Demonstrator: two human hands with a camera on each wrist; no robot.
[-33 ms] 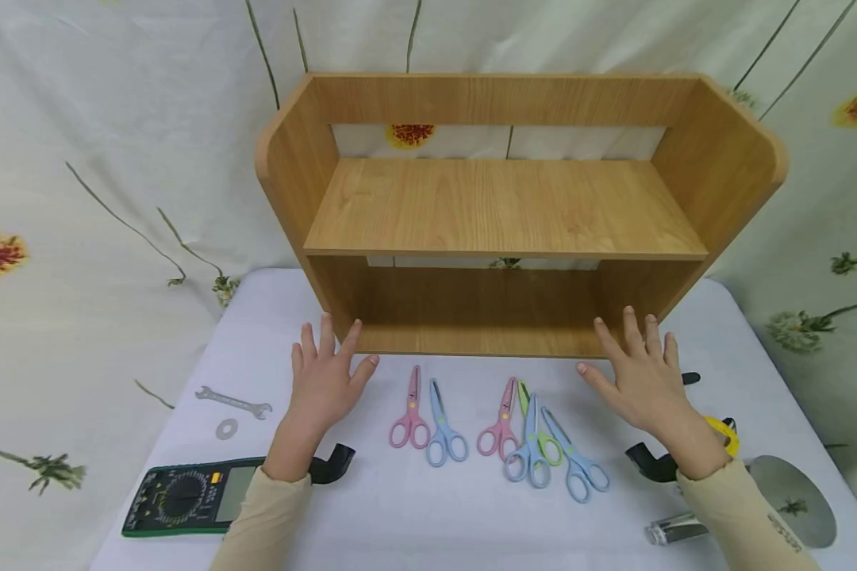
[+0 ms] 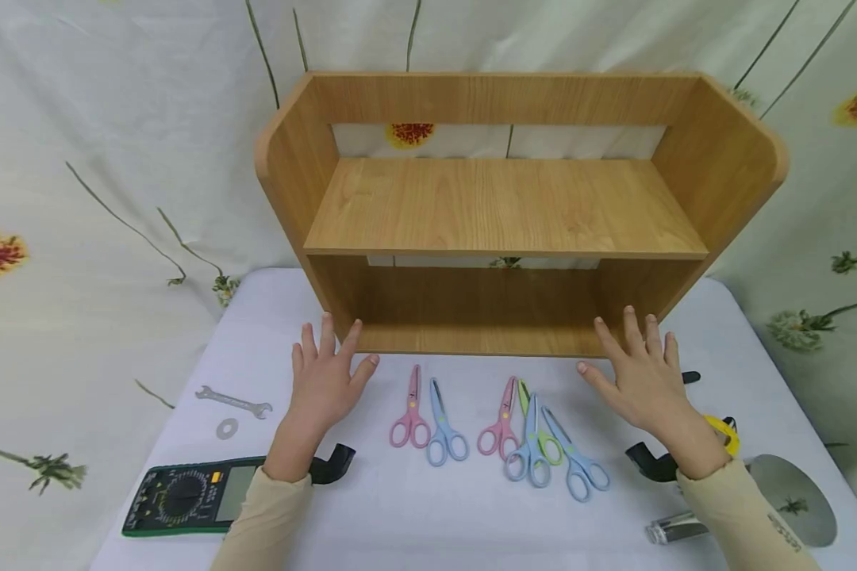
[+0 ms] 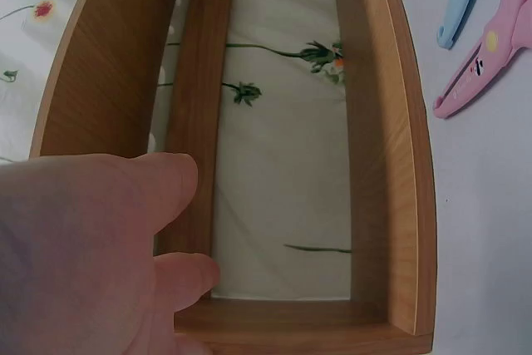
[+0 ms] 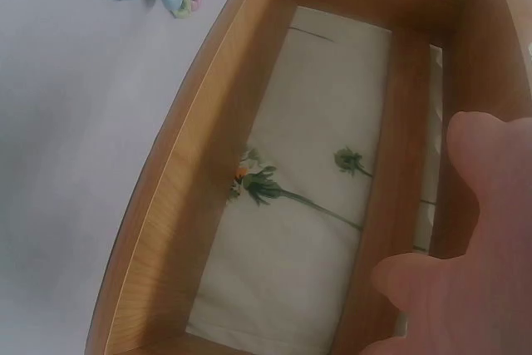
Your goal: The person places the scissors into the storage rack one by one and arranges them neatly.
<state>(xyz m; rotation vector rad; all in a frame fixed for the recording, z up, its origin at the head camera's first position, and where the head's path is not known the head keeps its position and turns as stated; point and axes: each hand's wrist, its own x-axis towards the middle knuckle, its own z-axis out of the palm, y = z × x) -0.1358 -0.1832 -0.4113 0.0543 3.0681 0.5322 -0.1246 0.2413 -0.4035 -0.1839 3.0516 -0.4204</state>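
My left hand (image 2: 321,385) is spread out, palm down, fingertips close to the lower left front corner of a two-tier wooden shelf (image 2: 507,206). On the other side my right hand (image 2: 643,388) is spread the same way near the lower right front corner. Neither hand holds anything. Between them lie a pink pair of scissors (image 2: 412,420) and a blue pair of scissors (image 2: 444,436). Closer to the right hand is an overlapping group: pink scissors (image 2: 498,432), green scissors (image 2: 550,450) and two blue ones. Both wrist views show fingers in front of the shelf's wooden frame (image 3: 403,205).
At left lie a wrench (image 2: 234,402), a washer (image 2: 226,429) and a multimeter (image 2: 182,498). At right are a yellow tape item (image 2: 724,434), a round mirror-like disc (image 2: 793,500) and a metal cylinder (image 2: 674,529), partly behind the forearm. Black straps circle both wrists.
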